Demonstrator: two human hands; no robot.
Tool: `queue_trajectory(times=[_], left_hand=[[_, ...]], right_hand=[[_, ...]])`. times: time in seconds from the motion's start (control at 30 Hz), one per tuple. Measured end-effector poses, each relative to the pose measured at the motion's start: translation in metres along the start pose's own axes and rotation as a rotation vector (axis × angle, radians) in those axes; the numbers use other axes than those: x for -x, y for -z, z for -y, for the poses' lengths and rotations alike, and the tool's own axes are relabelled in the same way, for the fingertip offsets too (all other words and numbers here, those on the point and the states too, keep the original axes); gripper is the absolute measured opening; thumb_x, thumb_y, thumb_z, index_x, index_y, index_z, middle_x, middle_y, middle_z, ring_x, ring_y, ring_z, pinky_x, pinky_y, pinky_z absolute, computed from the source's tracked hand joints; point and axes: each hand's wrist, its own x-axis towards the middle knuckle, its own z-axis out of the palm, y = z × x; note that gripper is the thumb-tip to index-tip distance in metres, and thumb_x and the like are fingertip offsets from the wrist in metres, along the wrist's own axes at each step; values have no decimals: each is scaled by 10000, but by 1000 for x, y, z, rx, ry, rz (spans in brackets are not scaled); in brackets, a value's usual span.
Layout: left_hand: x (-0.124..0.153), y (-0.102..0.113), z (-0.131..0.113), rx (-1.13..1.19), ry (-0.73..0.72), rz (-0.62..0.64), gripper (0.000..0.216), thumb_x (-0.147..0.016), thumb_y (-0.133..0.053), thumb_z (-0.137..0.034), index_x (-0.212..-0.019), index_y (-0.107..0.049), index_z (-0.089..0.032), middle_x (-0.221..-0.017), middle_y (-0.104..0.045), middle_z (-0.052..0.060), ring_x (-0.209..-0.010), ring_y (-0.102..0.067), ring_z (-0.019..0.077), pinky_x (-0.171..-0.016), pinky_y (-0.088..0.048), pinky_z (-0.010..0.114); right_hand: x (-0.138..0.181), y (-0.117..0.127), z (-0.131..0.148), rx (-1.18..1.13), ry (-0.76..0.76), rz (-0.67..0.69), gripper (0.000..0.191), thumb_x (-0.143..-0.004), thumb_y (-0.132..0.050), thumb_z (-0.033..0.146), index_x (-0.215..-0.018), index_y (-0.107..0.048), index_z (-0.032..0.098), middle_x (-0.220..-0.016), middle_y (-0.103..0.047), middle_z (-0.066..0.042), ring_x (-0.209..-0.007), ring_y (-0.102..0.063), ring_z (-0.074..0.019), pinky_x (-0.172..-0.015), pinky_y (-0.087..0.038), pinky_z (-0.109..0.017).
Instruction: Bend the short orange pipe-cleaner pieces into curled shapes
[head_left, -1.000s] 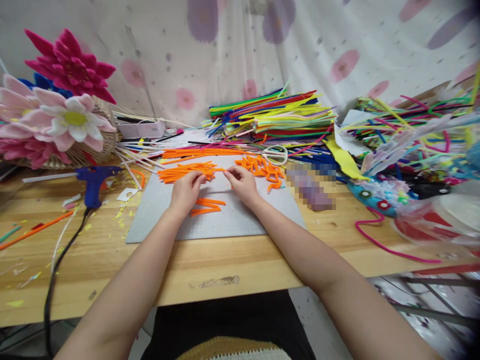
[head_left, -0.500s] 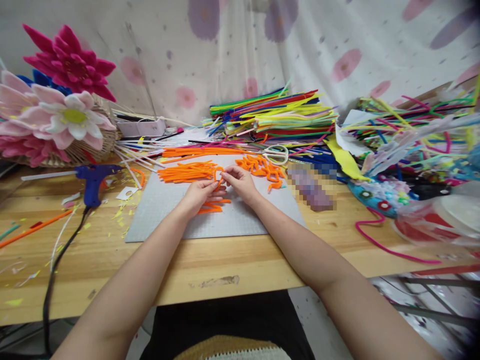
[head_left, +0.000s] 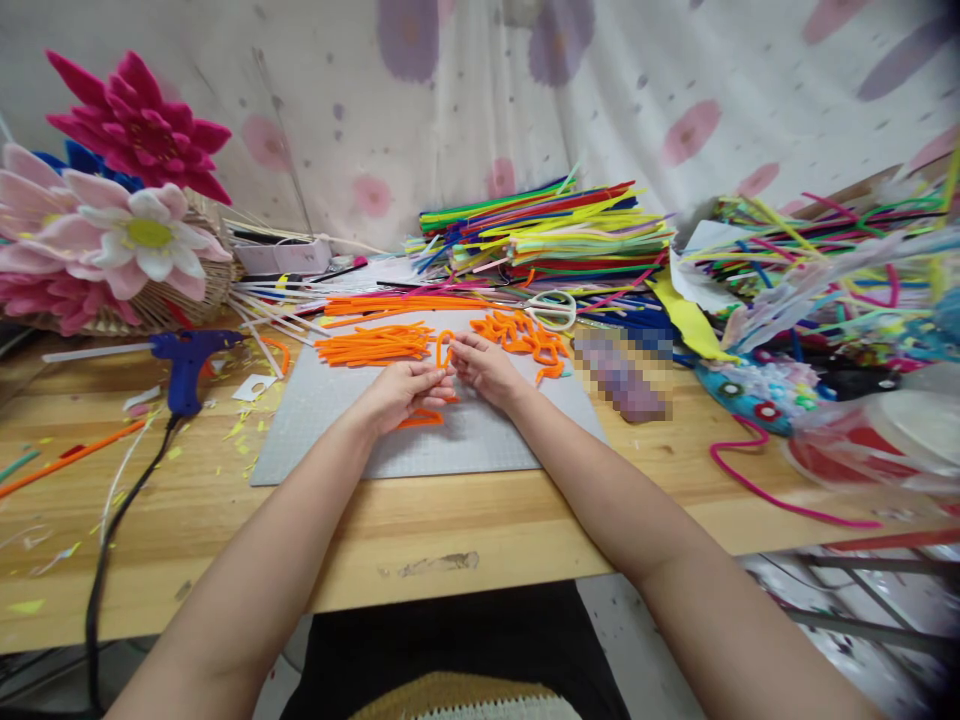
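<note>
Between my two hands is a short orange pipe cleaner point(head_left: 441, 343), bent into a narrow loop. My left hand point(head_left: 409, 393) pinches its lower end, and my right hand point(head_left: 484, 366) grips its right side with the fingertips. Under my left hand, more orange pieces point(head_left: 421, 418) lie on the grey cutting mat point(head_left: 330, 430), partly hidden. A bundle of straight orange pipe cleaners point(head_left: 371, 344) rests on the mat's back left. To the right of my right hand sits a heap of bent orange pieces point(head_left: 521, 335).
A blue glue gun point(head_left: 187, 365) with a black cord lies at left, near fluffy flowers point(head_left: 146, 235). White-handled scissors point(head_left: 553, 308) lie behind the mat. Stacks of coloured pipe cleaners point(head_left: 555, 230) fill the back. A clear plastic tub point(head_left: 877, 440) stands at right.
The orange loop has turned more upright and narrower, shifting slightly right. Both hands stay on it, with small finger movements.
</note>
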Motion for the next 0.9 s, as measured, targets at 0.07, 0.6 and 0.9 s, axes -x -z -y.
queue_trajectory(times=[0.07,0.6,0.9], left_hand=[[1,0,-3,55,52,42,71,-781,-559,-81,-794,-628,-81,-590,-600,6,-467,-562,35,-447,-463,101],[7,-4,-5,459,374,99,179,-870,-384,-55,-854,-556,-104,-535,-545,-39,-397,-541,8,-372,-411,35],[3,-9,-3,354,276,37,195,-855,-394,-40,-804,-579,-79,-564,-596,-12,-436,-576,34,-406,-463,80]], right_hand=[[0,4,1,-66,-40,68,366,-565,-728,405,-839,-602,198,-613,-499,51,-528,-421,-55,-468,-314,-184],[-2,9,0,-293,-80,157,323,-523,-785,334,-708,-581,165,-549,-433,60,-468,-302,-27,-401,-236,-154],[-4,9,1,-340,-66,-9,278,-489,-780,216,-642,-556,154,-485,-431,71,-443,-352,-16,-379,-237,-132]])
